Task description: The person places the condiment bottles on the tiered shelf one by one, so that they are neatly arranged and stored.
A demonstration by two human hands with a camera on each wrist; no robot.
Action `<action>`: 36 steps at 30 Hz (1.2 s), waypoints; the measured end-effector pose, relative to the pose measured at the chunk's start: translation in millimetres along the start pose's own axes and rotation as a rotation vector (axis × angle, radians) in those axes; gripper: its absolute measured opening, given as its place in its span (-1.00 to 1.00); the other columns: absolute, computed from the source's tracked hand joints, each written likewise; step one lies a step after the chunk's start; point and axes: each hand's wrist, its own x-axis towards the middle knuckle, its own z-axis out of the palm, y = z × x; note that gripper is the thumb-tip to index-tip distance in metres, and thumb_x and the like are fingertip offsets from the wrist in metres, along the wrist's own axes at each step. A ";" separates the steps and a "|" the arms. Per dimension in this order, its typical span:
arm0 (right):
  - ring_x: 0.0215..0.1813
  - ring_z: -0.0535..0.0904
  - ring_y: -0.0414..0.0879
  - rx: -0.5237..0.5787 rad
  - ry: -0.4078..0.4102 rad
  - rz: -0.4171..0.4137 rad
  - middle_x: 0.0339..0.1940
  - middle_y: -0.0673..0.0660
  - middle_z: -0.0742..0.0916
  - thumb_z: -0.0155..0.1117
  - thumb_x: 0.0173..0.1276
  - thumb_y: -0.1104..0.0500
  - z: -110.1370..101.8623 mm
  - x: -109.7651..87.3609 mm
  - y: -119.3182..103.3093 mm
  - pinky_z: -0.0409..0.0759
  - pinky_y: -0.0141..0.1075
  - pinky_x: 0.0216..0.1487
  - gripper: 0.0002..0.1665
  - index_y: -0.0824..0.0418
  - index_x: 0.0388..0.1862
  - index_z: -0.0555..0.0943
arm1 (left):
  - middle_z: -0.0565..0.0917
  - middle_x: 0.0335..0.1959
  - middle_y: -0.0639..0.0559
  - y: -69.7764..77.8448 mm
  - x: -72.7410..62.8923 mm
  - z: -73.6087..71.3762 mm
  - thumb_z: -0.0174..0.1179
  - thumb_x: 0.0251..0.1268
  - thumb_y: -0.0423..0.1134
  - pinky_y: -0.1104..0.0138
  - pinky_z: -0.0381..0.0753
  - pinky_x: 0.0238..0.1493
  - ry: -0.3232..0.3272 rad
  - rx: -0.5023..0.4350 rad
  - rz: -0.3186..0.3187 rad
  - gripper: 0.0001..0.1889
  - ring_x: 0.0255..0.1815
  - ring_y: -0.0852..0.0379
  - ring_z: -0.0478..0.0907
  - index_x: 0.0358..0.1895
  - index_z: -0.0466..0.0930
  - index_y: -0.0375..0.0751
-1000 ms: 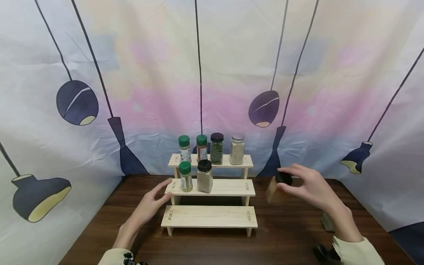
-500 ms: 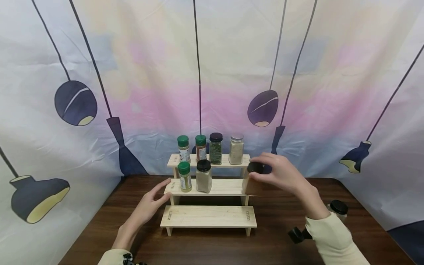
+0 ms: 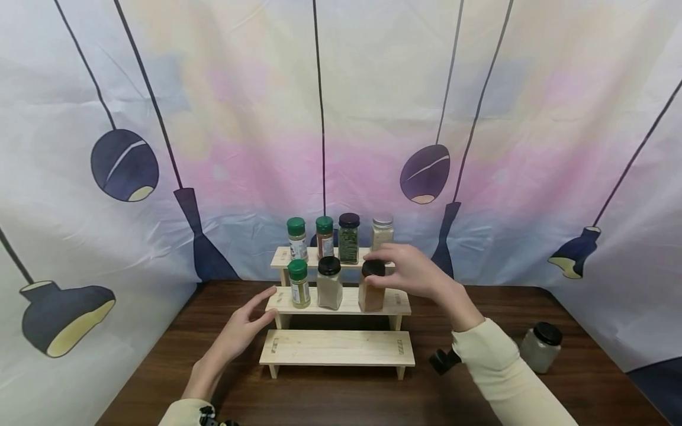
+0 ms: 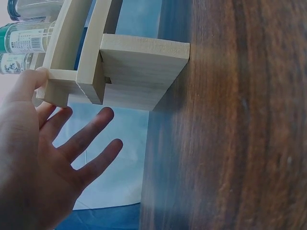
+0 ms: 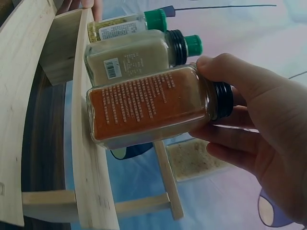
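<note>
My right hand (image 3: 412,272) grips a glass spice jar (image 5: 148,108) of orange-brown powder around its black lid, thumb on one side and fingers on the other. The jar stands upright, its base at the middle tier of the wooden three-step rack (image 3: 337,349). Beside it on that tier are a black-lidded jar (image 3: 330,287) of pale powder and a green-capped spice bottle (image 3: 299,287). My left hand (image 4: 53,148) holds the left end of the middle tier between thumb and index finger, the other fingers spread.
On the top tier stand two green-capped bottles, a dark-lidded jar of green herbs (image 3: 348,242) and a silver-lidded jar (image 3: 382,231), partly behind my right hand. Another black-lidded jar (image 3: 540,349) stands on the dark wooden table (image 3: 479,390) at right. A printed curtain (image 3: 256,118) hangs behind.
My right hand has carried the orange-brown jar leftward from beside the rack onto the middle tier. The jar at the table's right has come into full view. My left hand stays put.
</note>
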 end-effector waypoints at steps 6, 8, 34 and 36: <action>0.00 0.65 -0.09 0.051 -0.059 0.005 0.08 0.03 0.71 0.32 0.38 -0.11 6.7 12.8 1.5 0.62 -0.13 -0.03 -0.45 0.10 0.26 0.62 | 0.27 0.54 -0.09 -0.3 -0.1 0.3 0.10 0.46 0.14 -0.27 0.28 0.35 -0.001 -0.011 0.001 -0.38 0.56 -0.26 0.12 0.52 0.26 0.13; -0.02 0.65 -0.10 0.069 -0.066 -0.009 0.08 0.03 0.71 0.30 0.39 -0.07 8.3 15.4 3.0 0.61 -0.16 -0.05 -0.46 0.10 0.28 0.61 | 0.28 0.54 -0.08 -0.6 0.2 0.6 0.10 0.46 0.14 -0.27 0.28 0.35 0.000 -0.006 0.005 -0.38 0.56 -0.25 0.13 0.51 0.26 0.16; 0.20 0.62 -0.02 0.175 0.222 -0.061 0.14 0.03 0.70 0.34 0.37 0.22 -1.5 -32.0 29.3 0.62 -0.04 0.13 -0.64 0.15 0.14 0.67 | 0.29 0.53 -0.09 -0.9 1.1 0.6 0.10 0.46 0.13 -0.24 0.32 0.32 -0.004 -0.004 0.009 -0.38 0.53 -0.26 0.19 0.52 0.26 0.14; 0.16 0.64 -0.03 0.144 0.274 -0.074 0.10 0.04 0.72 0.38 0.33 0.26 -3.9 -41.9 32.2 0.63 -0.07 0.13 -0.66 0.15 0.09 0.69 | 0.29 0.53 -0.10 -0.9 1.1 0.5 0.11 0.46 0.13 -0.24 0.31 0.33 -0.002 0.000 0.006 -0.38 0.53 -0.26 0.19 0.52 0.26 0.13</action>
